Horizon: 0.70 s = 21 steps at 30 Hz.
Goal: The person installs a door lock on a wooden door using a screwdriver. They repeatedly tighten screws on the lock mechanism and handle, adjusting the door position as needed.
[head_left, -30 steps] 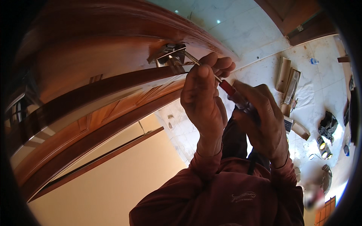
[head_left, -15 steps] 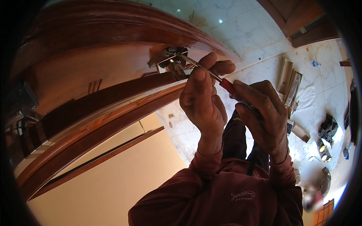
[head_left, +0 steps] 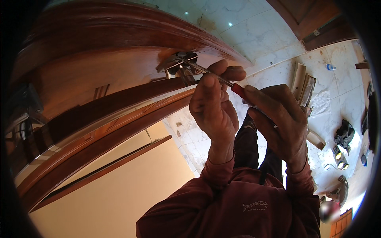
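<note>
A screwdriver [head_left: 238, 90] with a red handle slants up and left, its tip at a dark metal fitting [head_left: 177, 63] on the brown wooden door [head_left: 119, 65]. My right hand [head_left: 279, 119] is closed round the handle, the fingers hiding most of it. Pinched between thumb and fingers, the shaft runs through my left hand [head_left: 216, 107], close to the fitting. The exact contact at the tip is too dark to make out.
Marble floor tiles [head_left: 254, 35] spread beyond the door. Long open cartons [head_left: 304, 89], a black plastic bag [head_left: 344, 134] and a small blue-and-clear item [head_left: 330, 67] lie on the right. A second brown panel [head_left: 305, 16] with a hinge stands at the top right.
My right hand has shifted slightly right and turned a little about the handle. The left hand keeps its pinch on the shaft, and the tip stays at the fitting.
</note>
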Available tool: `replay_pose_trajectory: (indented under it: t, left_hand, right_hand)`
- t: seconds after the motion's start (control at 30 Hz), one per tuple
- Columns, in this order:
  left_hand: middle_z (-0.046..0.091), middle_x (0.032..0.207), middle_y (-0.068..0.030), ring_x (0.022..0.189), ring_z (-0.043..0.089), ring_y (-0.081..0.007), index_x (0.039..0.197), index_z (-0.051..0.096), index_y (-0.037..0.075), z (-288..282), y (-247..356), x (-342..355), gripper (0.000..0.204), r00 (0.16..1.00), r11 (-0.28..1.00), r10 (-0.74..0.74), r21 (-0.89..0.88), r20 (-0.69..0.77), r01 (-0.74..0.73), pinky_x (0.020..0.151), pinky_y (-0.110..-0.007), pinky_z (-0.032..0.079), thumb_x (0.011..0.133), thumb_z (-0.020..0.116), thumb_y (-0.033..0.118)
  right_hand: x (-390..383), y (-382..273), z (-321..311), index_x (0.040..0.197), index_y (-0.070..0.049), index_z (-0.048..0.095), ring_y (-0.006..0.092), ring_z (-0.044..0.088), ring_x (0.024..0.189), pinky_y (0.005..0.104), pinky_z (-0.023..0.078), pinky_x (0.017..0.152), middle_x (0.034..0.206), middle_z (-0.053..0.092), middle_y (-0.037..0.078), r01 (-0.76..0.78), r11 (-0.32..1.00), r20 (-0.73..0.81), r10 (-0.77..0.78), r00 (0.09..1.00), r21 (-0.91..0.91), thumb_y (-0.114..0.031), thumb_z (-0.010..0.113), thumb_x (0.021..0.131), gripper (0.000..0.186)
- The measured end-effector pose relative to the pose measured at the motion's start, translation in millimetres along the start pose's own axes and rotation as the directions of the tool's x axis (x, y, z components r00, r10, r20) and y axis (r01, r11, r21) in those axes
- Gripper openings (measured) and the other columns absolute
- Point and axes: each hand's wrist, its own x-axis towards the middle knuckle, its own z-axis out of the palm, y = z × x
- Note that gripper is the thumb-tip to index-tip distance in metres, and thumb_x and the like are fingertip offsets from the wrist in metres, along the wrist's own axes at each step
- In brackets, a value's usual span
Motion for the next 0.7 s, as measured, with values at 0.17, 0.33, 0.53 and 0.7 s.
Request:
replay_pose_trajectory:
  t: [0.17,0.33,0.53,0.7]
  left_hand:
    - [0.069,0.102,-0.0179,0.086,0.069,-0.0254,0.110,0.064,-0.008,6,0,1,0.030,1.000,0.993,0.021,-0.117,-0.005,-0.021,0.084,-0.037,0.054,0.103,0.053,0.019]
    - [0.069,0.097,-0.0155,0.080,0.068,-0.0231,0.103,0.065,-0.006,5,1,-2,0.030,0.999,0.989,0.003,-0.148,-0.046,-0.010,0.083,-0.037,0.054,0.103,0.052,0.021]
    - [0.068,0.088,-0.0127,0.078,0.066,-0.0238,0.088,0.064,-0.003,14,6,-4,0.036,0.993,0.985,-0.041,-0.170,-0.112,0.021,0.085,-0.042,0.052,0.103,0.051,0.027]
    - [0.065,0.077,-0.0116,0.080,0.065,-0.0272,0.082,0.063,-0.002,16,9,-1,0.041,0.984,0.988,-0.014,-0.151,-0.179,-0.014,0.086,-0.044,0.052,0.103,0.050,0.031]
  right_hand:
    - [2,-8,-2,0.122,-0.009,0.066,0.0266,0.069,0.074,0.0364,0.054,0.060,0.093,0.063,0.011,-0.074,0.992,-0.006,0.075,0.997,0.103,-0.001,0.073,0.081,0.043]
    - [0,-16,-2,0.124,-0.002,0.064,0.0242,0.066,0.077,0.0334,0.052,0.064,0.093,0.065,0.014,-0.125,0.980,0.034,0.121,0.992,0.152,0.000,0.070,0.083,0.041]
    - [-4,-15,-4,0.124,0.001,0.062,0.0204,0.064,0.080,0.0298,0.050,0.066,0.095,0.066,0.015,-0.210,0.946,0.134,0.181,0.974,0.247,0.000,0.066,0.087,0.038]
    - [-3,-19,5,0.125,0.002,0.060,0.0174,0.063,0.084,0.0285,0.049,0.072,0.096,0.065,0.014,-0.236,0.929,0.164,0.195,0.967,0.286,-0.001,0.062,0.091,0.034]
